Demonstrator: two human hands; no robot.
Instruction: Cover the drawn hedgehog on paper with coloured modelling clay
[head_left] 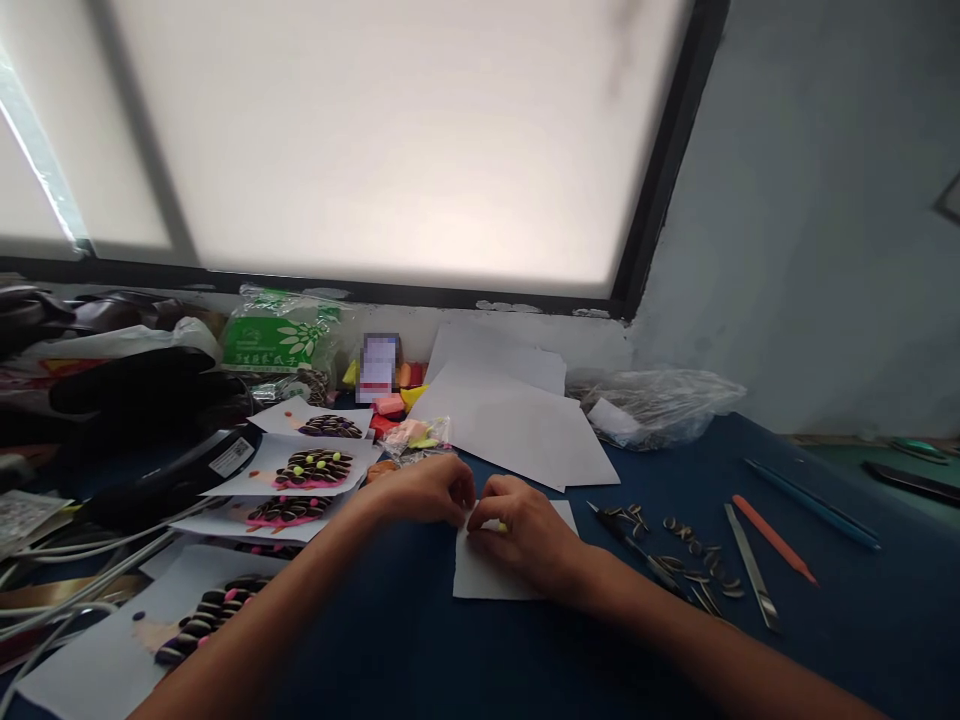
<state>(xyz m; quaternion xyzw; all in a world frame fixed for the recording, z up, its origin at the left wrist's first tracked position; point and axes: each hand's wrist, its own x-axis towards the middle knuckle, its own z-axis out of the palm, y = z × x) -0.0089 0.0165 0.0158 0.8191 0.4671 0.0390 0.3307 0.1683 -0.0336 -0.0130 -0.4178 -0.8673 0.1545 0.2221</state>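
White card (484, 575), one, on the table (375, 650), head view. Left hand (431, 487) curled narrow at its far-left corner; right hand (529, 530) bent over it; whether either grips anything, cannot tell. Right of card: four tools (776, 541). Left: at least five pictures (311, 468).

Left hand (435, 488) and right hand (525, 530) close together at small white paper (478, 580), on blue tabletop (397, 620)

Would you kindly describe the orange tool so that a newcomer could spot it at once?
On the dark blue tabletop, look right of the right hand, past the scattered seeds. The orange tool lies there between a flat silver tool and a slim blue tool. Its orange colour sets it apart from both.
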